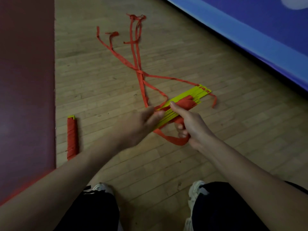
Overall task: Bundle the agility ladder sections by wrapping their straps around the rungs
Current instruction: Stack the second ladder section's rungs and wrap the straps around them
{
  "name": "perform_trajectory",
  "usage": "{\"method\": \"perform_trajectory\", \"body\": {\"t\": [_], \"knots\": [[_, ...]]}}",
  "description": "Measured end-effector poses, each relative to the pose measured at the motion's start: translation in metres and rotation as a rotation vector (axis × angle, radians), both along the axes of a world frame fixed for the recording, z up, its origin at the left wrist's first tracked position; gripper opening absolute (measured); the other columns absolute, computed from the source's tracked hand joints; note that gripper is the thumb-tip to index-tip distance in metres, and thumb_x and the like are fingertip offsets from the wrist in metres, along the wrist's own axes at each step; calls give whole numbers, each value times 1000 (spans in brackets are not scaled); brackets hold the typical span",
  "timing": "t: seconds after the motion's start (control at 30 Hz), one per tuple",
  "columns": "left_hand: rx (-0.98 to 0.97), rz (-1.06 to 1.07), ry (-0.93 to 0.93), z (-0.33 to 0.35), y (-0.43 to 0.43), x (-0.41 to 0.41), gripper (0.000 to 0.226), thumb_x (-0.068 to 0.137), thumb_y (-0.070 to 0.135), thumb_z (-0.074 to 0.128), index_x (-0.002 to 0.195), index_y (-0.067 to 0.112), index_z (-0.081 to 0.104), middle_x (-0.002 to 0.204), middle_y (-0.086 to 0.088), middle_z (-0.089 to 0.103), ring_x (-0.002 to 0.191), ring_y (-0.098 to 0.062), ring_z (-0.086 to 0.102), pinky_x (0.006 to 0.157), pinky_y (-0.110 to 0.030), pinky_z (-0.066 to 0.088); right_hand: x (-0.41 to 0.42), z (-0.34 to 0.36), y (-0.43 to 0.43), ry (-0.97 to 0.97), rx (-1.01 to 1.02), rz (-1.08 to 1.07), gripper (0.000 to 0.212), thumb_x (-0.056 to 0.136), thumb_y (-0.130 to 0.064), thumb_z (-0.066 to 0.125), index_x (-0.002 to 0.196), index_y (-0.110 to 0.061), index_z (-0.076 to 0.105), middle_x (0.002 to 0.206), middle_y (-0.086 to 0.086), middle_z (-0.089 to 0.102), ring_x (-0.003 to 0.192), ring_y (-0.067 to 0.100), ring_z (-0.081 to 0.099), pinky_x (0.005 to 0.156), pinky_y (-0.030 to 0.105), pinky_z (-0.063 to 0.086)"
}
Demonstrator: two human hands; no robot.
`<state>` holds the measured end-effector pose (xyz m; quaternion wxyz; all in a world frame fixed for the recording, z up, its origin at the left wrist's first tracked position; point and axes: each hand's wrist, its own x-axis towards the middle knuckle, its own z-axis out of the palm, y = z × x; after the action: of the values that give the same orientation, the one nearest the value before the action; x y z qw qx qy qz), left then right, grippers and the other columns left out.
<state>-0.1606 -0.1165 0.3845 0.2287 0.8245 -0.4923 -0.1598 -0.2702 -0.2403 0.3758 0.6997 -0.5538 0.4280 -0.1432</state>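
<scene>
While aloft, rungs (198,92) in right hand (193,126)

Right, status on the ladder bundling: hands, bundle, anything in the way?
Right hand grips the yellow rungs, partly wrapped. Left hand pinches the red strap; long tails trail loose. Finished bundle lies aside, nothing blocking.

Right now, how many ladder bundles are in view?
2. One wrapped bundle lies on the floor by the mat; the other bundle, half wrapped, is in the right hand, the left hand pinching its strap. Others may be hidden.
</scene>
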Motion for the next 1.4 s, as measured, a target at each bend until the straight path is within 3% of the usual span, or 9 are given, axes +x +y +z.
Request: {"method": "perform_trajectory", "body": {"t": [0.13,0.23,0.4,0.53,0.7,0.87,1.0,1.23,1.4], "knots": [[-201,-45,474,2,1,31,28,88,41,52,73,18,50,58,14,52,54,0,44,54,-19,34,-3,6,-1,-145,47,33,36,88,-38,65,59,-19,56,40,-2,31,30,8,22,39,19,14],[-66,-48,771,5,7,48,37,78,45,72,80,12,55,74,-6,54,64,-12,47,56,-25,36,-5,5,0,-199,77,71,44,91,-35,61,49,-20,60,39,-2,28,28,8,20,39,19,12],[155,19,1035,-9,11,58,79,37,67,85,96,16,70,85,-3,69,72,-16,65,61,-30,54,-3,1,0,-245,107,92,41,89,-36,62,54,-19,49,39,-3,27,27,6,19,41,21,10],[299,-41,1244,-22,9,48,81,48,64,84,101,5,69,110,-19,68,92,-37,69,71,-40,58,-3,-3,-3,-253,124,112,43,88,-34,63,51,-20,45,41,-4,24,27,5,18,36,16,12],[373,-25,1251,-20,14,46,64,65,64,73,89,5,62,75,-14,65,52,-22,59,51,-26,51,-10,-6,-4,-233,153,200,40,91,-33,57,58,-15,42,41,-3,28,26,4,21,33,15,18],[306,45,1186,-12,8,43,40,81,48,58,93,10,55,70,-11,60,55,-22,55,54,-27,46,-11,-3,-11,-142,50,269,32,82,-39,60,60,-17,59,52,2,52,35,8,43,36,16,33],[310,79,1117,-10,5,40,42,81,50,58,90,10,55,69,-10,61,57,-22,55,56,-29,45,-9,-9,-13,-125,22,244,26,89,-33,59,70,-15,59,51,-1,54,33,6,40,38,15,32],[328,123,1299,-5,3,41,105,71,89,19,90,-4,65,76,-19,60,64,-27,57,63,-31,49,-7,-13,-11,-210,6,192,30,89,-25,61,63,-10,54,41,1,39,29,9,25,38,21,27],[354,190,1269,0,2,36,66,89,64,38,101,3,61,84,-18,63,67,-27,62,66,-32,49,-8,-13,-9,-223,-10,194,34,90,-23,60,58,-12,56,39,0,37,28,9,25,40,23,30]]}}
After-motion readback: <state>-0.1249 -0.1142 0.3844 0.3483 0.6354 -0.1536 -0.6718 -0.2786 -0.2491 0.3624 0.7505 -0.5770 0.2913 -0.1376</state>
